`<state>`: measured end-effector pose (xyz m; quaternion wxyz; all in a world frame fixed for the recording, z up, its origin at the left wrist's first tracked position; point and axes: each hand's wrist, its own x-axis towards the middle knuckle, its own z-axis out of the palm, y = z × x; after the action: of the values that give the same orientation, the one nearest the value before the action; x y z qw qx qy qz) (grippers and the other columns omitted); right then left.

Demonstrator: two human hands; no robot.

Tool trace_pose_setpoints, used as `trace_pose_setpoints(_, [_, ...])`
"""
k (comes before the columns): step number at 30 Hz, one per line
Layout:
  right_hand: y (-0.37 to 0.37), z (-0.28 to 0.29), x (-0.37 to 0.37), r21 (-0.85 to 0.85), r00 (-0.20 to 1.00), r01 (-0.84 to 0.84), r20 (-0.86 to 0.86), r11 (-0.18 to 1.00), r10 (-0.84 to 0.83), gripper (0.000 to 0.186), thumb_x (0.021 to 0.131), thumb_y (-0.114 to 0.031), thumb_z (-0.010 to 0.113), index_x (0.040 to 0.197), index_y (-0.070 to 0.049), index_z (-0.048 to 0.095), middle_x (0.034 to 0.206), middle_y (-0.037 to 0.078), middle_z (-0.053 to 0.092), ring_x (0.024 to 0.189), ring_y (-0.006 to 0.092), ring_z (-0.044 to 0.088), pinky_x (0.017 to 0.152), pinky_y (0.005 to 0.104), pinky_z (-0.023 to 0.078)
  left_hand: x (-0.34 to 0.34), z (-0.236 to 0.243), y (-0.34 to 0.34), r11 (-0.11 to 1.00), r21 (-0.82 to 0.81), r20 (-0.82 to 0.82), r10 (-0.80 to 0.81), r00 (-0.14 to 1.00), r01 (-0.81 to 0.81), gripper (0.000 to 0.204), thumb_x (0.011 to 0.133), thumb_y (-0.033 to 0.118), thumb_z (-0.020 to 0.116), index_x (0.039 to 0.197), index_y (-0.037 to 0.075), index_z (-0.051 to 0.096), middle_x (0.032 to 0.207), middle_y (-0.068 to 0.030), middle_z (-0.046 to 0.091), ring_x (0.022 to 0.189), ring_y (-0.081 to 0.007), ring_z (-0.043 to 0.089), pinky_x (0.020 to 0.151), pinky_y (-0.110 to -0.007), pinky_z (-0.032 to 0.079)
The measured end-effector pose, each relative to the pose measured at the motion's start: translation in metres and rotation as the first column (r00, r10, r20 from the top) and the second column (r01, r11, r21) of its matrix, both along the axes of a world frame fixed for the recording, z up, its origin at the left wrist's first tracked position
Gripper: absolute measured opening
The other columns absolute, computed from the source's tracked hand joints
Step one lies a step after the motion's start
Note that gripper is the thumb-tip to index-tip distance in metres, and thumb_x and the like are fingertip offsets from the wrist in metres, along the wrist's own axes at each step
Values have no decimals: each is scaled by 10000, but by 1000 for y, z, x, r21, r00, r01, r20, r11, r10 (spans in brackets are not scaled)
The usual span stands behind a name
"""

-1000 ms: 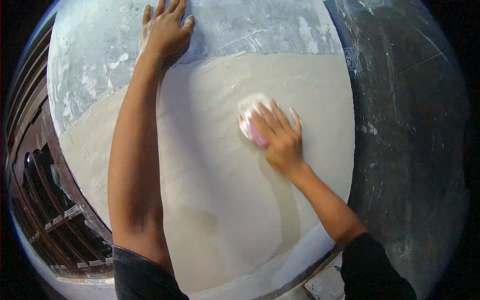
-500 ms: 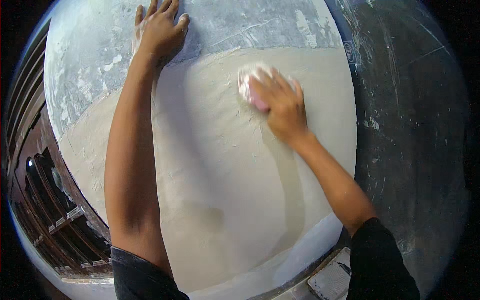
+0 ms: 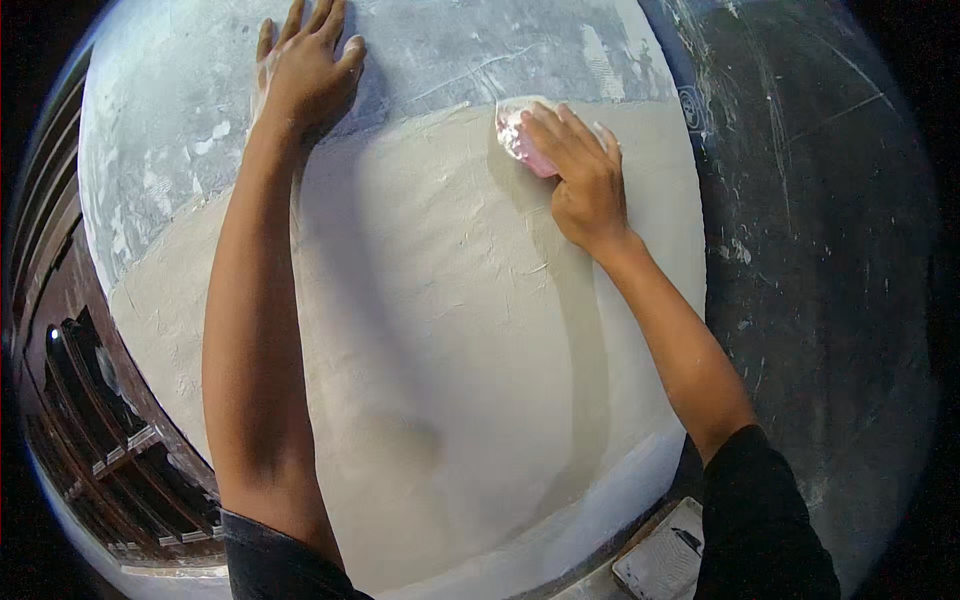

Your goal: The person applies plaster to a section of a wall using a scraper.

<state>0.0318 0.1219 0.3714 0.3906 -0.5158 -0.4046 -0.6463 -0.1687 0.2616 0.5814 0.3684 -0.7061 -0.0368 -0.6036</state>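
A wall panel in front of me has a smooth cream coat (image 3: pixel 450 330) over its lower part and rough, patchy grey-white (image 3: pixel 170 120) above. My left hand (image 3: pixel 305 75) lies on the grey part near the top, fingers spread, with pale residue along its edge. My right hand (image 3: pixel 585 185) grips a pink pad (image 3: pixel 528 148) smeared with white, pressed against the cream coat just below the border with the grey band. A shadow from that arm falls down the wall.
A dark wooden window with bars (image 3: pixel 110 420) is at the left. A dark, scratched wall (image 3: pixel 810 250) runs down the right side. A grey tray (image 3: pixel 650 560) with a dark object in it lies at the lower right, partly behind my right sleeve.
My right hand and the pink pad have moved upward and slightly right, toward the border of the grey band. My left arm appears slightly further left in view, still against the wall.
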Motion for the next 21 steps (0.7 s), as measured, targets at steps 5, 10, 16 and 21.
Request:
trace_pose_setpoints(5, [11,-106,-17,-166,993,-21,-121,986,1,465,898,-123,576,1360,-162,609,1499,66,509,1420,311,423,1127,596,256,-2,10,19,999,50,31,16,999,-17,621,913,271,483,1451,-35,440,1573,-193,360,1495,-365,251,1237,-494,111])
trace_pose_setpoints(10, [-10,-159,-30,-172,997,-42,-76,984,29,461,868,-103,600,1326,-141,634,1417,67,593,1353,306,508,1125,568,245,-1,10,19,999,46,27,16,1000,-17,618,911,264,493,1450,-35,443,1567,-196,369,1491,-369,259,1237,-497,108])
trace_pose_setpoints(16, [-1,-43,-36,-13,999,-26,-38,1000,25,509,858,-43,572,1350,-165,611,1461,62,547,1359,324,486,1083,591,291,-1,3,0,999,20,8,-46,999,46,607,908,252,503,1443,-30,455,1566,-188,375,1486,-362,275,1236,-493,118])
trace_pose_setpoints(21, [25,-158,-48,-178,975,-105,-213,978,66,444,875,-88,588,1306,-178,642,1493,52,514,1405,333,437,1112,614,263,-9,-1,9,1000,6,-6,-5,1000,5,600,914,258,501,1450,-9,458,1568,-179,378,1487,-357,275,1234,-494,122])
